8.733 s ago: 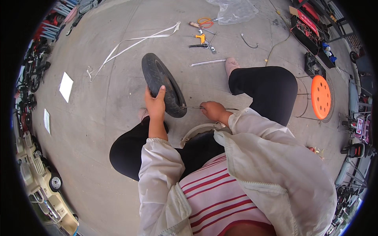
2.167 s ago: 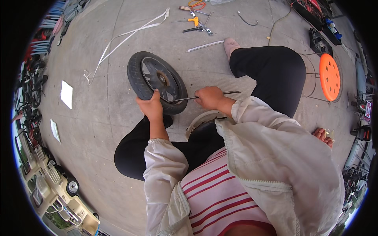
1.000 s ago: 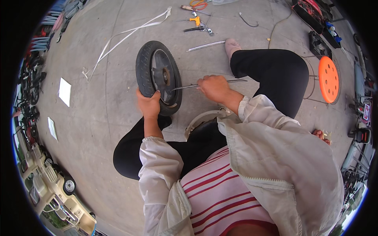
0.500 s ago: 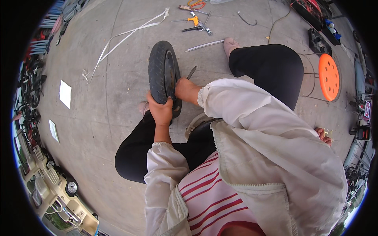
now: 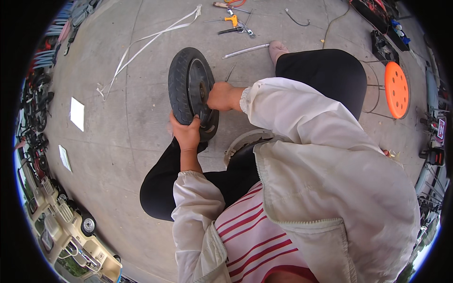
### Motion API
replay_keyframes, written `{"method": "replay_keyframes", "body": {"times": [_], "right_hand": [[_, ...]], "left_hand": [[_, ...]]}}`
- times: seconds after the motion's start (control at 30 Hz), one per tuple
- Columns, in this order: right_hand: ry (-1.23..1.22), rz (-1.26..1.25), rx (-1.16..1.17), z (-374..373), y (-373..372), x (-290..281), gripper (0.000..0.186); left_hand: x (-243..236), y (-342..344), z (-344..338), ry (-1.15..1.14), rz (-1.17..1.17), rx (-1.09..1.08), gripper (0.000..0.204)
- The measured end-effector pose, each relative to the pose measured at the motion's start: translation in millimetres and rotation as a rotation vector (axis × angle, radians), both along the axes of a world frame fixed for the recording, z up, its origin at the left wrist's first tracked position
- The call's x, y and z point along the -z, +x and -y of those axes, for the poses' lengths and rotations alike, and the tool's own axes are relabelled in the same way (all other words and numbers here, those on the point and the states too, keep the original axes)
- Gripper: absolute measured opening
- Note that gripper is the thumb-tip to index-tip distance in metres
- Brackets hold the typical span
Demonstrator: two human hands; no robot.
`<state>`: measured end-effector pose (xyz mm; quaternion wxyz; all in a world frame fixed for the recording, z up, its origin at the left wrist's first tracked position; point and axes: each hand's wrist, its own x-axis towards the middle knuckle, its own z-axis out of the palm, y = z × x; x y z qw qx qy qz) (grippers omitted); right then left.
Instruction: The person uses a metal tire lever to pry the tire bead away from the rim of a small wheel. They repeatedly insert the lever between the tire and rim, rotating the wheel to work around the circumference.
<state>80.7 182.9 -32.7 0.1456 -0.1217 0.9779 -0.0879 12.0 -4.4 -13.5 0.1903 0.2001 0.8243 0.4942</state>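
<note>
A small black wheel [image 5: 181, 85] with a rubber tyre stands on the floor before me, leaning left so that its rim and brownish hub face my right side. Near the tyre's lower edge, my left hand [image 5: 187, 137] grips it with the thumb on the sidewall. My right hand [image 5: 222, 96] is a closed fist against the rim beside the hub. From that fist a thin, flat metal tool [image 5: 230, 72] sticks out upward; its other end is hidden, so its exact kind does not show.
Beyond the wheel lie a yellow-handled tool [image 5: 231, 20], a silver rod [image 5: 245, 51] and a crossed white strap [image 5: 141, 45]. A short dark cable [image 5: 297, 20] is farther right. An orange stool [image 5: 396, 89] stands at right, white sheets [image 5: 77, 114] lie at left, and a beige vehicle [image 5: 80, 236] is lower left.
The wheel has tilted to the left and shows more of its rim and hub. My left hand has shifted slightly left with it, and my right fist has risen a little along the rim.
</note>
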Motion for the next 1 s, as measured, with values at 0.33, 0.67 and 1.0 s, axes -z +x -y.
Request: {"method": "replay_keyframes", "body": {"times": [0.33,0.67,1.0], "right_hand": [[-0.184,0.126,0.348,9,50,8,0.018],[-0.322,-0.014,0.583,60,107,22,0.024],[-0.423,-0.031,0.711,76,119,24,0.021]], "left_hand": [[1,-4,-6,-0.013,-0.078,-0.017,0.065],[0,-10,-6,-0.003,-0.084,-0.082,0.058],[0,-8,-9,-0.077,-0.119,-0.112,0.061]]}}
